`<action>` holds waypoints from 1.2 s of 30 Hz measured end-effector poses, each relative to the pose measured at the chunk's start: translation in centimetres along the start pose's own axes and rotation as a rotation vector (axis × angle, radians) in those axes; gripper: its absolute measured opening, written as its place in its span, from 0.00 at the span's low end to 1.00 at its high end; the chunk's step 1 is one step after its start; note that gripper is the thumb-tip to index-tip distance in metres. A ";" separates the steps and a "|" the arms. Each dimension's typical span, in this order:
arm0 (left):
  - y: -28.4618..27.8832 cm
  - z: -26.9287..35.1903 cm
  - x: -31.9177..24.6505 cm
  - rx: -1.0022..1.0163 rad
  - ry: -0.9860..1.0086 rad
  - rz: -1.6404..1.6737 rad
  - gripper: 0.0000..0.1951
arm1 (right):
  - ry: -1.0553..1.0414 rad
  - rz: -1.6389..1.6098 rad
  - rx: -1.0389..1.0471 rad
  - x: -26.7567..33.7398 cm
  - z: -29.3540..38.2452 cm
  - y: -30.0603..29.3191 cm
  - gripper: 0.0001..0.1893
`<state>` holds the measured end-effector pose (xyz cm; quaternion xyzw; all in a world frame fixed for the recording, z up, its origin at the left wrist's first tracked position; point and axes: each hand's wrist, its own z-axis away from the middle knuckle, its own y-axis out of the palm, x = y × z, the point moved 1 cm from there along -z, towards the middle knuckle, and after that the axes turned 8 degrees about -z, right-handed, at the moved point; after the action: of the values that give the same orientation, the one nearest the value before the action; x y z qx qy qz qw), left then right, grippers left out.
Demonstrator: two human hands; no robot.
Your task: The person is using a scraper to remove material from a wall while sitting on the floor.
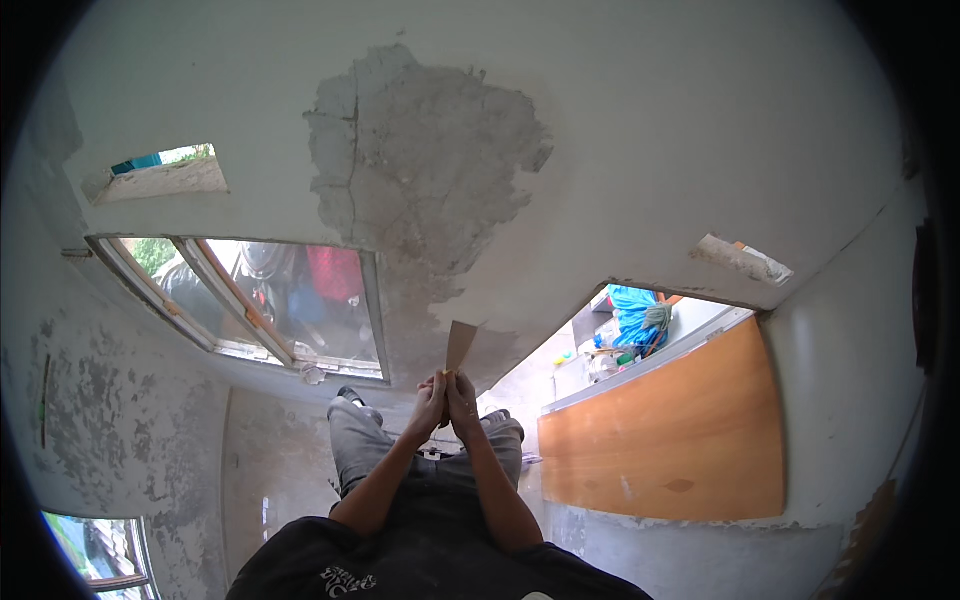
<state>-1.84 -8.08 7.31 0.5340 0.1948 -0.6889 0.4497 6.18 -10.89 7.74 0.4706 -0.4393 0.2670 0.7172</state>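
Observation:
My left hand (429, 405) and my right hand (463, 397) are pressed together in front of my waist. Between them they grip a scraper, its handle mostly covered by my fingers. The flat blade (460, 346) widens toward its tip and points away from me, up toward the wall. Beyond the tip is a large rough patch (435, 150) of bare grey plaster, cracked in places and edged by flaking pale paint. Whether the blade touches the wall cannot be told.
To the left is a framed window (292, 300), with a motorcycle and red cloth behind it. An open wooden door (667, 435) stands at right; blue bags (634, 315) lie beyond the doorway. Small openings (161, 180) pierce the wall. The left wall (142, 420) is peeling.

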 end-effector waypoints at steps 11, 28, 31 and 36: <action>3.5 -2.5 -21.2 -0.092 0.459 -0.007 0.25 | -0.552 0.230 0.015 20.1 -5.0 10.5 0.16; 4.6 -3.3 -17.3 -0.087 0.380 0.137 0.33 | -0.590 0.373 -0.142 16.7 -5.5 7.9 0.15; 4.1 -2.9 -17.6 -0.116 0.373 0.094 0.33 | -0.569 0.344 -0.149 16.5 -5.2 8.3 0.15; 4.5 -2.5 -20.6 -0.072 0.426 0.024 0.33 | -0.610 0.373 -0.151 19.6 -5.2 9.5 0.15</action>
<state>3.78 -0.08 26.14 0.6536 0.3035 -0.5476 0.4252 9.83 -2.80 28.30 0.3861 -0.7298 0.2072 0.5247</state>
